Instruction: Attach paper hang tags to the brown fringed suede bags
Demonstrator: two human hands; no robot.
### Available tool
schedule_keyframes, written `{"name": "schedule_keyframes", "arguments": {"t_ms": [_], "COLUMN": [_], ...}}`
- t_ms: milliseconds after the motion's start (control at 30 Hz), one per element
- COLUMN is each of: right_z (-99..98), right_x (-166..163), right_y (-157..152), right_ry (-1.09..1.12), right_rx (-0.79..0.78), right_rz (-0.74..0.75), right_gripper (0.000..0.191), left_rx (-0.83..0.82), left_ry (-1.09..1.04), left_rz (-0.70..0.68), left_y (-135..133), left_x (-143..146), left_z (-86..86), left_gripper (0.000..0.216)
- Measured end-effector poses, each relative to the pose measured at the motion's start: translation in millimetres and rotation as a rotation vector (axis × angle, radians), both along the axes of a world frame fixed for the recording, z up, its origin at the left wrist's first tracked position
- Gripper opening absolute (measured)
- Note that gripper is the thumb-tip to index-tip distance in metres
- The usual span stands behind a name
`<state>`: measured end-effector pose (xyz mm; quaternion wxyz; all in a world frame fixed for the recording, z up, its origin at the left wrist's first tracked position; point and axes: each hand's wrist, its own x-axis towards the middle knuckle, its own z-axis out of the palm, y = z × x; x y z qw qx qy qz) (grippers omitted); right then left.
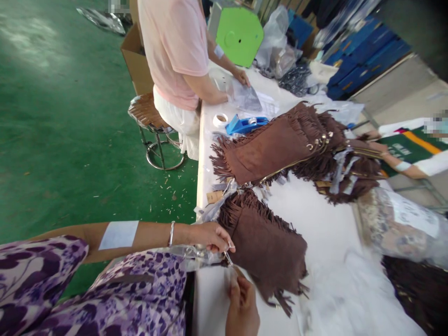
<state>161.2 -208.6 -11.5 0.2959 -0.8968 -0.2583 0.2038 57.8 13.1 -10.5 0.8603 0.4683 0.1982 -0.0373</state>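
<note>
My left hand (213, 236), with a bangle at its wrist, is closed in a pinch on a thin pale cord (228, 255) at the near edge of a dark brown fringed suede bag (269, 242). Just below it, my right hand (243, 303) is closed on a small brown strip (238, 270) at the other end of the cord; its exact kind is hard to make out. The bag lies flat on the white table (217, 298), its fringe spread along its sides. Clear plastic wrap (199, 256) lies beside my left wrist.
More brown fringed bags (269, 149) lie stacked farther along the table, near a blue tape dispenser (247, 124) and a white tape roll (220, 121). A co-worker in pink (175, 46) handles a plastic bag (250, 99). Another person's arms (402, 165) reach in at right. Clear plastic (350, 294) covers the near right.
</note>
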Motion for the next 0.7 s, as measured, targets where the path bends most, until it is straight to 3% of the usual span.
{"name": "schedule_keyframes", "arguments": {"t_ms": [267, 467, 567, 700], "right_z": [-2.8, -3.3, -5.6, -1.1], "right_x": [11.4, 14.5, 11.1, -15.3], "right_y": [11.0, 11.9, 19.3, 30.1], "right_ry": [-0.028, 0.201, 0.18, 0.257], "right_rx": [-0.013, 0.03, 0.078, 0.272], "right_rz": [-0.281, -0.186, -0.325, -0.471], "right_gripper": [0.085, 0.065, 0.072, 0.08], "left_rx": [-0.021, -0.025, -0.023, 0.041], "left_ry": [-0.025, -0.033, -0.017, 0.002], "left_rz": [-0.02, -0.001, 0.001, -0.002], "left_y": [1.8, 2.8, 6.4, -3.7], "left_x": [-2.0, -2.5, -3.8, -6.6], "left_z": [-0.9, 0.0, 4.5, 16.3], "left_gripper": [0.035, 0.036, 0.037, 0.037]}}
